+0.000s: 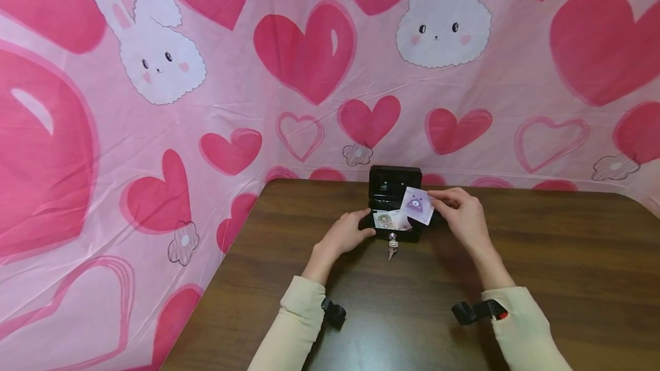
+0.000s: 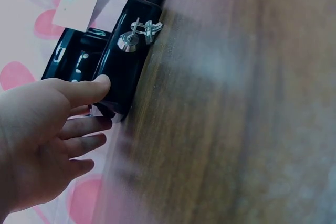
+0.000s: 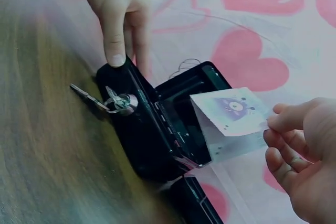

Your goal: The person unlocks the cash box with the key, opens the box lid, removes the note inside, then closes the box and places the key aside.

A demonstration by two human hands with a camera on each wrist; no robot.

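The near surface (image 1: 392,316) is dark, glossy wood grain. Metal keys (image 1: 392,252) hang from the round lock (image 1: 392,236) of a hard, shiny black box (image 3: 144,135), its lid raised. The left hand (image 1: 344,235) grips its corner between thumb and fingers; the right hand (image 1: 466,216) pinches a thin purple note (image 1: 417,206) by one edge, over the opening. A light pinch and steady box should spare the paper creases. Behind hangs wrinkled pink cloth (image 1: 304,56).
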